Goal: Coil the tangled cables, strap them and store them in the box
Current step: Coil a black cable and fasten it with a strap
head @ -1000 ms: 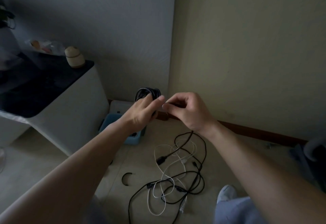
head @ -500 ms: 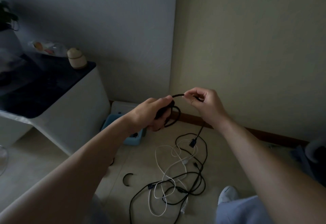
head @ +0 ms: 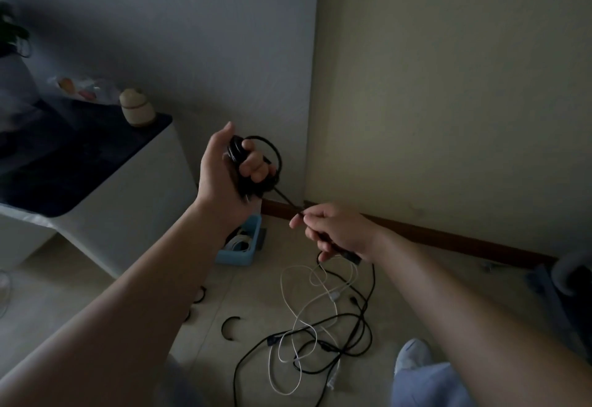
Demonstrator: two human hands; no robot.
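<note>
Far left of both hands, a jar (head: 137,108) stands on the dark-topped table (head: 80,166). The left hand (head: 224,173) is raised. Its fingers (head: 253,163) are curled tight round a black coil (head: 235,150) of cable, and one loop arcs out just past the knuckles. Below that wrist a blue box (head: 235,259) sits on the floor (head: 256,294), with a white coiled cable (head: 238,241) inside it. Lower down, a curved black strap (head: 230,328) lies on the floor. A taut black strand (head: 286,199) runs from the coil down to the right hand (head: 339,230). Its thumb and forefinger pinch the strand, and the other fingers are folded over the cable's end. Beneath those fingers a tangle (head: 320,320) of black and white cables lies loose on the floor.
</note>
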